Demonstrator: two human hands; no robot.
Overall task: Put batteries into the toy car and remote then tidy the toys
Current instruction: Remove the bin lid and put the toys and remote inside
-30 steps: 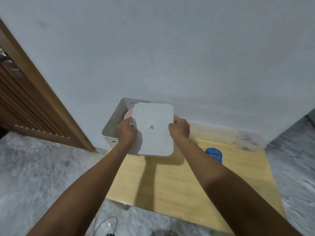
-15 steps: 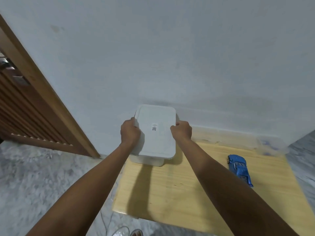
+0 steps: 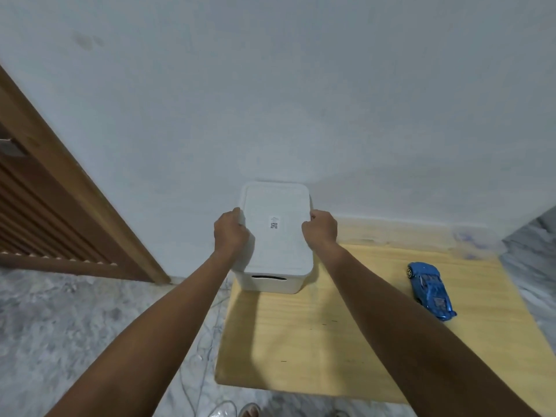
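Note:
A white storage box [image 3: 270, 283] stands at the back left corner of a low wooden table [image 3: 331, 341], against the wall. Its white lid [image 3: 276, 236], with a small code sticker in the middle, lies flat on top of the box. My left hand [image 3: 230, 233] grips the lid's left edge and my right hand [image 3: 320, 228] grips its right edge. The box's contents are hidden. A blue toy car [image 3: 430, 288] lies on the table to the right, apart from both hands. No remote or batteries show.
A clear plastic container [image 3: 436, 239] sits along the wall at the table's back right. A brown slatted wooden door and frame [image 3: 60, 212] stand at the left. Grey marble floor surrounds the table, with thin cables [image 3: 198, 371] by its left edge.
The lid was held tilted over the open box, with something pink showing inside. It has come down flat onto the box, and both hands stay on its edges.

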